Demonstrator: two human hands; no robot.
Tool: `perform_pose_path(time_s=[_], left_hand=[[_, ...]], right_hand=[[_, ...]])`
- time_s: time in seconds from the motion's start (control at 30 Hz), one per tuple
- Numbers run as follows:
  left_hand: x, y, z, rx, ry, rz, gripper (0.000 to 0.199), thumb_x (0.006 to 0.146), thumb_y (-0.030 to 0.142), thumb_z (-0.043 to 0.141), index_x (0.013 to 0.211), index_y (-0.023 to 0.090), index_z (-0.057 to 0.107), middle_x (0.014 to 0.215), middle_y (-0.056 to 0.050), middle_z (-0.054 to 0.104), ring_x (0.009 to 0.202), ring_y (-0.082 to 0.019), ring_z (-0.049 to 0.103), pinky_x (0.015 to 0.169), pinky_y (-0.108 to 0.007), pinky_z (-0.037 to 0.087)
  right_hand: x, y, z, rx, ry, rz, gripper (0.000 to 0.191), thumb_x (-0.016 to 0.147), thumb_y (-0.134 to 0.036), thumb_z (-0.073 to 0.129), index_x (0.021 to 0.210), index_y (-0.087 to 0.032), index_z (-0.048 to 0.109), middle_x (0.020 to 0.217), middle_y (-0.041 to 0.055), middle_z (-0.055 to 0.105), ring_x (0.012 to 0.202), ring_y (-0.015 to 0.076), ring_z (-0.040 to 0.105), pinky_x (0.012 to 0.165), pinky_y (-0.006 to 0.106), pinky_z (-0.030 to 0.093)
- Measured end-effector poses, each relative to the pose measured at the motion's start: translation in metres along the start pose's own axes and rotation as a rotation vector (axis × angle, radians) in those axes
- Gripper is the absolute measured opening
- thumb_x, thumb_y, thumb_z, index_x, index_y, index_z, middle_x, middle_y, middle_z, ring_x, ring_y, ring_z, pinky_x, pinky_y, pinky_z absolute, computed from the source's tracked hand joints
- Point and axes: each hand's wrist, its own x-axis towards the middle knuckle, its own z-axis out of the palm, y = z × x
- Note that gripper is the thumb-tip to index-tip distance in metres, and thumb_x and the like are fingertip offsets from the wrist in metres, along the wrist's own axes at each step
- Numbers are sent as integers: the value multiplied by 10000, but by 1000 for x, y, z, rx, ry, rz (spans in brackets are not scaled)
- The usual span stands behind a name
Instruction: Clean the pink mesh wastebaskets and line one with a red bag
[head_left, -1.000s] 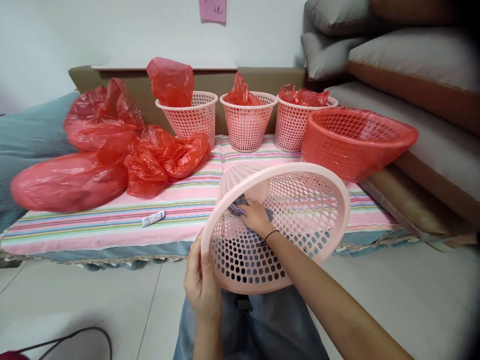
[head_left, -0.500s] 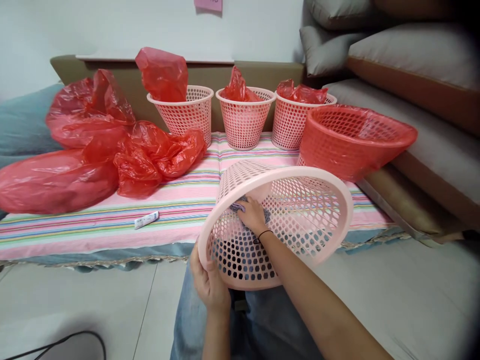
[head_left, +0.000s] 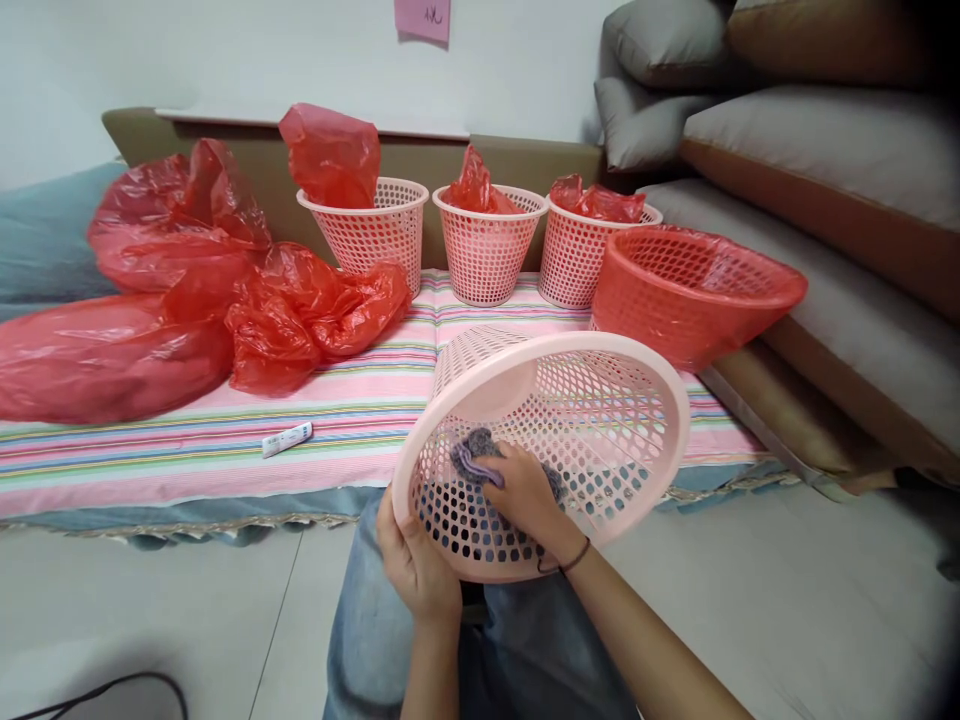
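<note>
A pink plastic mesh wastebasket (head_left: 660, 395) lies tipped above my lap, its wide mouth turned toward me. With my left hand (head_left: 420, 565) I grip its rim at the lower left, thumb over the edge. Inside the basket, my right hand (head_left: 525, 490) is closed on a grey cloth with a purple edge (head_left: 476, 455), pressed against the lower inner wall. Part of the cloth is hidden beneath my right hand. A dark band circles the right wrist.
Three upright pink baskets (head_left: 491, 262) with red plastic bags in them stand at the back. A red-lined basket (head_left: 675, 325) leans at right, by stacked cushions (head_left: 810, 150). Crumpled red bags (head_left: 120, 350) and a small white packet (head_left: 287, 440) lie left on the striped sheet (head_left: 360, 415).
My right hand, with the cloth, has moved from deep inside the basket toward its mouth, lower and to the right. My left hand stays on the rim.
</note>
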Motion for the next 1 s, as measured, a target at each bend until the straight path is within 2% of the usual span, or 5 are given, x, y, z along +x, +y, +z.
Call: perform_pose_path(time_s=[0.23,0.4,0.63,0.83,1.0], left_hand=[[10,7,-3,-155,-40,-72,484,914,569,552,1197,188,646,1182,-124,684,1137,-274,646,1019,-434,490],[16,1,-10,-209,-73,-145,471,902,545,592,1207,192,659,1218,-125,691,1133,-273,659,1028,-433,494],[14,6,-17,-145,-138,-112,421,914,539,584,1197,243,682,1233,-86,698,1163,-258,649,1029,-394,505],[10,6,-18,-102,-147,-80,415,915,537,588,1204,256,691,1265,-81,685,1181,-247,640,1027,-352,497],[11,-1,-18,-115,-148,-101,430,914,543,587,1223,258,677,1267,-76,678,1177,-245,635,1034,-363,485]], right_hand=[[-92,-15,-6,393,-100,-76,562,652,-46,587,1106,-320,773,1165,68,645,1122,271,564,995,423,427],[-111,-21,-29,781,-335,-182,539,677,-51,621,1107,-340,771,1204,31,664,1098,227,624,988,362,464],[-24,-3,-67,550,75,-244,447,785,-92,588,1179,-247,732,1192,63,657,1083,235,613,977,376,472],[71,23,-19,167,126,-70,443,835,-120,589,1248,-240,692,1277,78,632,1155,236,581,1012,348,451],[83,19,16,78,50,10,396,837,-122,591,1193,-227,732,1161,99,670,1090,256,607,979,346,447]])
